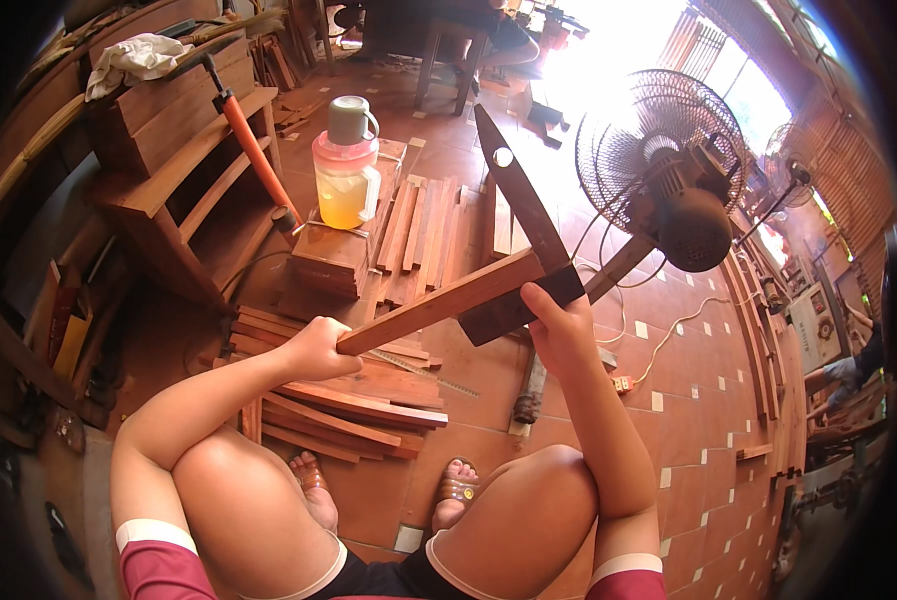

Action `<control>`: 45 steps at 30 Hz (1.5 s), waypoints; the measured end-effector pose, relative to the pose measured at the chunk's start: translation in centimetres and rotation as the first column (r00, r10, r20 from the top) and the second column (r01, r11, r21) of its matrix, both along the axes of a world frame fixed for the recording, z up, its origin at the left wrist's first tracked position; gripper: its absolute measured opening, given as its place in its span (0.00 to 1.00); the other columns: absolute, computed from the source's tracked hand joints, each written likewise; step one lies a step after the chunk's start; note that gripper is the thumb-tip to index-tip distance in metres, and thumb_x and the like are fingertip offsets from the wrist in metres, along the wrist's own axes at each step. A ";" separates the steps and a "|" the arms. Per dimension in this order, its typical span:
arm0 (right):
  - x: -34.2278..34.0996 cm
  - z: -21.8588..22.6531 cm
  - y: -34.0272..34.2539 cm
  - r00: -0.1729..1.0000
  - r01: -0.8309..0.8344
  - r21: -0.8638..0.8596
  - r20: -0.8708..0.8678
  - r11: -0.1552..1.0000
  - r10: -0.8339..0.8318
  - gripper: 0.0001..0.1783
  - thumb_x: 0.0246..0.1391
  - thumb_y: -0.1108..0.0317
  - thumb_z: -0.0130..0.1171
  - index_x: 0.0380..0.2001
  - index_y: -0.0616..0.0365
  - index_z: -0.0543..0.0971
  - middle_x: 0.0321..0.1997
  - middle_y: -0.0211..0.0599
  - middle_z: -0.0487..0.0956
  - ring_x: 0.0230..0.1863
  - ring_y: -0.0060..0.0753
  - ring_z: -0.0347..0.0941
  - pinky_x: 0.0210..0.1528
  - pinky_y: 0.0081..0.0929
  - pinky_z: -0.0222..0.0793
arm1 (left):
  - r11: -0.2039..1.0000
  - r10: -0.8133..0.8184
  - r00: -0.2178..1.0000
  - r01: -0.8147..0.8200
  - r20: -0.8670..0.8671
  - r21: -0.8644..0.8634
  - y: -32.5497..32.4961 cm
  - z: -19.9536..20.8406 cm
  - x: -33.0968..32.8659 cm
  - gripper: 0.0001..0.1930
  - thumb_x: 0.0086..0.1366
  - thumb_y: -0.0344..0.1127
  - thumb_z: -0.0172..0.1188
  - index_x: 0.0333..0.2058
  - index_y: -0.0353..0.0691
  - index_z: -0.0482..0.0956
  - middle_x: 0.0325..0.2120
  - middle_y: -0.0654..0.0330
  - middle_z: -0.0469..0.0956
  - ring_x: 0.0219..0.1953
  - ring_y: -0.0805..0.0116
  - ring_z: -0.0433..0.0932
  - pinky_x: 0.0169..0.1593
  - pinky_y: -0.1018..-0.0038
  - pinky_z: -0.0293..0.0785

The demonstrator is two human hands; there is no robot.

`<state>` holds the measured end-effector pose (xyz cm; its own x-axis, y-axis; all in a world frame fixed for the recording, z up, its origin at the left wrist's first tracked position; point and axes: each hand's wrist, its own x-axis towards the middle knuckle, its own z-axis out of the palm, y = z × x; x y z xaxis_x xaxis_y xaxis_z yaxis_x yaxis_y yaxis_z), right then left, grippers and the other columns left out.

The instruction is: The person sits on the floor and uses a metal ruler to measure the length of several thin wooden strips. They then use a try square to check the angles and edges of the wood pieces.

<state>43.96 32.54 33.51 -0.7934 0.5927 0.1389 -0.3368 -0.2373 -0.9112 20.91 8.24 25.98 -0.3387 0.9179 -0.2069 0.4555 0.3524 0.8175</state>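
Note:
My left hand point(318, 350) is closed around the near end of a reddish wooden strip point(438, 302), which slants up to the right above the floor. At its far end, my right hand point(562, 328) grips a dark try square point(520, 195), thumb on the stock. The stock lies along the strip's near side. The square's long blade, with a round hole near its pointed tip, crosses the strip's far end and points away from me. My right fingers are partly hidden behind the stock.
Below my hands lie stacked wooden strips point(348, 405), with more strips point(418, 235) beyond. A jug of yellow drink point(340, 190) stands on a wooden block point(330, 262). A caged fan point(663, 160) is at far right; a cable point(676, 328) trails across the tiles. A person point(848, 370) is at the right edge.

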 end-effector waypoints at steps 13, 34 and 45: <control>0.2 -0.6 0.8 0.999 0.036 0.025 0.033 0.999 -0.037 0.22 0.54 0.70 0.69 0.51 0.60 0.75 0.40 0.25 0.76 0.35 0.14 0.68 0.34 0.17 0.62 | 1.000 -0.014 0.999 0.014 -0.042 -0.008 0.2 0.3 0.0 0.14 0.49 0.37 0.64 0.22 0.29 0.76 0.15 0.54 0.75 0.21 0.74 0.71 0.29 0.70 0.70; 2.9 0.7 1.9 0.758 -0.485 0.341 0.624 0.805 0.192 0.27 0.46 0.72 0.75 0.50 0.66 0.78 0.43 0.28 0.81 0.44 0.18 0.74 0.49 0.23 0.72 | 0.978 -0.102 0.786 -0.033 -0.609 -0.205 -3.4 4.4 -3.2 0.16 0.45 0.46 0.69 0.29 0.41 0.86 0.26 0.50 0.83 0.34 0.50 0.83 0.42 0.61 0.79; 2.3 0.7 1.6 0.718 -0.539 0.391 0.677 0.746 0.164 0.22 0.46 0.70 0.74 0.44 0.67 0.79 0.35 0.28 0.80 0.37 0.19 0.74 0.40 0.22 0.71 | 0.976 -0.139 0.792 0.007 -0.594 -0.219 -4.3 3.0 -3.6 0.17 0.45 0.47 0.66 0.30 0.42 0.86 0.28 0.49 0.83 0.36 0.48 0.82 0.43 0.60 0.79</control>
<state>46.22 34.10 34.17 -0.9500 0.2226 -0.2189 0.2882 0.3554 -0.8892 17.33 3.91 29.01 -0.3880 0.9077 -0.1596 0.8621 0.4187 0.2853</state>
